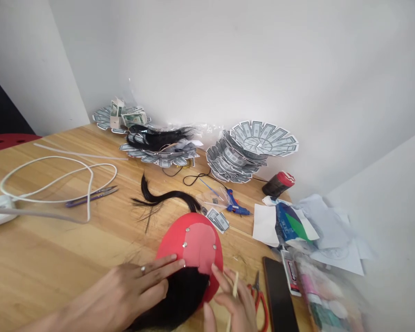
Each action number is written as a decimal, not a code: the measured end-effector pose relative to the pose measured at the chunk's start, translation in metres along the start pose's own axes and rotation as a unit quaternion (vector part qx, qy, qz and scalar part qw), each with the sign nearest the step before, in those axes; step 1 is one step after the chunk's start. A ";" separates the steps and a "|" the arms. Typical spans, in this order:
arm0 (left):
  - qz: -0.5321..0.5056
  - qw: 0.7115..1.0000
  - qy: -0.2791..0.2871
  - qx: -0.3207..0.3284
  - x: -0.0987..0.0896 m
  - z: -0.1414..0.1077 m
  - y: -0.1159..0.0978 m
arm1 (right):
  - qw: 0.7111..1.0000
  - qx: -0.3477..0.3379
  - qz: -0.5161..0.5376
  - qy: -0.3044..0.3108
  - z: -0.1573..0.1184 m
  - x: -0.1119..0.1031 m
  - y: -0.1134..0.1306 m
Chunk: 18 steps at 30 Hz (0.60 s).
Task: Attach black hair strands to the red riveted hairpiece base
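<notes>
A rounded red form (pixel 173 233) with a pink patch (pixel 198 237) and several silver pins stands at the lower middle. Black hair (pixel 183 295) lies over its near part, its upper edge against the patch. My left hand (pixel 141 286) rests on the hair and the form from the left, fingers extended, a ring on one. At the right side of the form is my right hand (pixel 231 299), its index fingertip touching near the hair's edge. A thin pale stick (pixel 234 295) is held between its other fingers.
Red-handled scissors (pixel 261 304) and a dark flat object (pixel 279 295) lie at the right. Behind are a blue glue gun (pixel 235 204), a hair strand (pixel 169 196) and stacked banknote-print rings (pixel 235 157). A white cable (pixel 55 159) and purple snips (pixel 91 196) lie left.
</notes>
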<state>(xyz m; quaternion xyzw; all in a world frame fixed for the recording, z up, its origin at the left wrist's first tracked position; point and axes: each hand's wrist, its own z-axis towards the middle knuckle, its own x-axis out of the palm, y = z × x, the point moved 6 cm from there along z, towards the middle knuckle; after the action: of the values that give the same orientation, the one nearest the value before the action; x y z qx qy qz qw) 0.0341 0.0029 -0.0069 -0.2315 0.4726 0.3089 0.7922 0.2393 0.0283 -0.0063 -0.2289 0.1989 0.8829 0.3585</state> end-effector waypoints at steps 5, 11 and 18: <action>-0.063 0.994 -0.053 -0.072 -0.013 -0.021 0.019 | 0.995 -0.027 0.060 0.079 0.006 0.034 0.032; -0.167 0.959 -0.117 -0.196 -0.040 -0.026 0.045 | 0.985 -0.103 0.134 0.033 -0.004 0.060 0.082; -0.120 0.993 -0.017 0.007 -0.007 0.025 0.000 | 0.971 -0.204 0.123 0.019 -0.051 0.074 0.093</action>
<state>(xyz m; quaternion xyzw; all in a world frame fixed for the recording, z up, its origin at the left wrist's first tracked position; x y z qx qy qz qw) 0.0467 0.0180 0.0107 -0.2755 0.4298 0.2121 0.8333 0.1377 -0.0196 -0.0714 -0.2877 0.0475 0.9377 0.1889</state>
